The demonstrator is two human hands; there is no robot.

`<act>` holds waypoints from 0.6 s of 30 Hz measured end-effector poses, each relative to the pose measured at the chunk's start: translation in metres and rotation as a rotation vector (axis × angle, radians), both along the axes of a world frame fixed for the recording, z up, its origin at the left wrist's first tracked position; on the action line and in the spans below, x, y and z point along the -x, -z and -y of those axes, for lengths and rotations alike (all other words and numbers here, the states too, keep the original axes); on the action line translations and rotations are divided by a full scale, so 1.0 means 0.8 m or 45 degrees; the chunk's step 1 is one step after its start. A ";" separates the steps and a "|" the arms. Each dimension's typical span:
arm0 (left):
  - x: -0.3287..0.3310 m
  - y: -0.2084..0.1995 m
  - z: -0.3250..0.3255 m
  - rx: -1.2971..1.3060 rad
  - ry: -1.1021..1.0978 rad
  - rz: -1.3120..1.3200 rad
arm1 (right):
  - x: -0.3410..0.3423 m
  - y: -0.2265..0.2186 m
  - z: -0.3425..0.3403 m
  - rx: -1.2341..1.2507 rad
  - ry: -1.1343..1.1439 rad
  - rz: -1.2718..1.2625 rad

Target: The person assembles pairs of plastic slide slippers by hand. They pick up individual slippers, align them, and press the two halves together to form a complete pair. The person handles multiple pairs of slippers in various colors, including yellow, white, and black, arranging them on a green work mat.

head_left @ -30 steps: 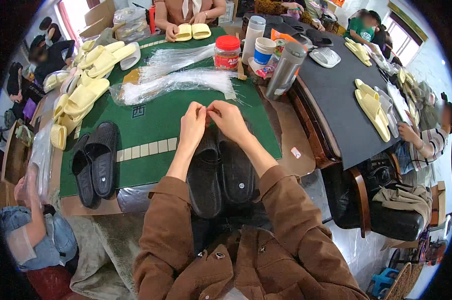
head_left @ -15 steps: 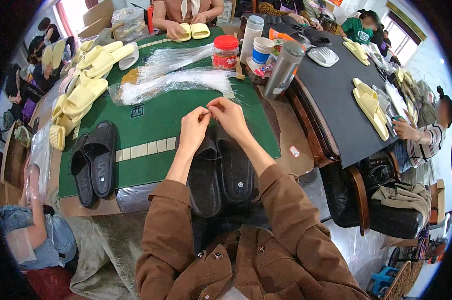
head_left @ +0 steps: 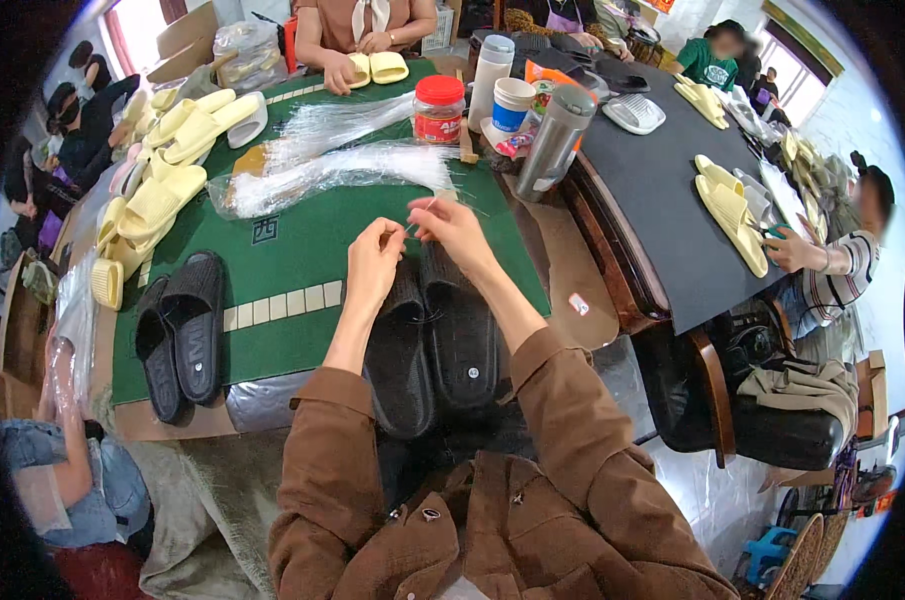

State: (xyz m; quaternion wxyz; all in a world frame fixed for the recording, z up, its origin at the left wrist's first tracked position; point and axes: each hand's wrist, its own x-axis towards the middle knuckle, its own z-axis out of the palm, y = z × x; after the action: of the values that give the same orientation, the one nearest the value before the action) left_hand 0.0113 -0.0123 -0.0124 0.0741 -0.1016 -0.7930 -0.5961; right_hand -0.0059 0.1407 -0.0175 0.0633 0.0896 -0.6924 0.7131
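Note:
My left hand and my right hand are raised over the near edge of the green mat, fingertips pinched. A thin white plastic tie shows in the small gap between them; its full length is hard to make out. Below them, a pair of black slide slippers lies side by side, toes away from me, their far ends partly hidden by my hands. Beyond my hands lies a plastic bag of long white ties, some strands spilling out at its right end.
Another black slipper pair rests at left. Yellow slippers are heaped behind it. A red-lidded jar, a paper cup and a steel tumbler stand at the back right. Co-workers sit around; one across holds yellow slippers.
My fingertips have drawn slightly apart, and the white tie now shows between them. The person across has shifted one hand off the yellow slippers. The whole view has moved slightly.

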 end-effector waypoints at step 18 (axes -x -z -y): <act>0.004 0.017 0.010 0.377 -0.049 -0.172 | -0.010 -0.009 0.014 0.168 0.030 0.031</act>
State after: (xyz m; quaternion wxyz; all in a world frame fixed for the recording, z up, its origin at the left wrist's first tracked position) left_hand 0.0080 -0.0200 -0.0257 0.1229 -0.1361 -0.8672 -0.4631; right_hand 0.0018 0.1297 -0.0104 0.0690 0.0683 -0.6455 0.7575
